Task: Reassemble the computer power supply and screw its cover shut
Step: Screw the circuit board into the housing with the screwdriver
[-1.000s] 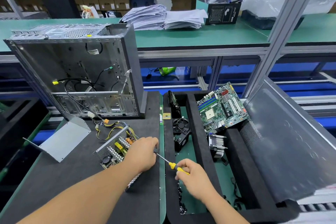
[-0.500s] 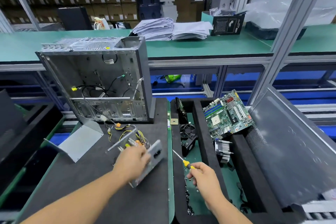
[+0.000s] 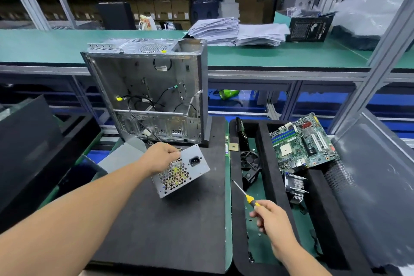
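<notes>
My left hand grips the grey power supply by its top edge and holds it tilted above the black mat. Its rear face, with the honeycomb grille and the black socket, points at me. A bent grey metal cover lies on the mat just left of my left hand. My right hand holds a yellow-handled screwdriver over the foam tray, its tip pointing up and left toward the power supply, a short way off it.
An open, empty computer case stands upright at the back of the mat with loose cables inside. The black foam tray on the right holds a motherboard, a fan, a heatsink and small screws. A grey side panel leans far right.
My left hand has lifted the power supply off the mat and turned it so its grille face points at me. My right hand stayed over the tray with the screwdriver. The camera tilted up.
</notes>
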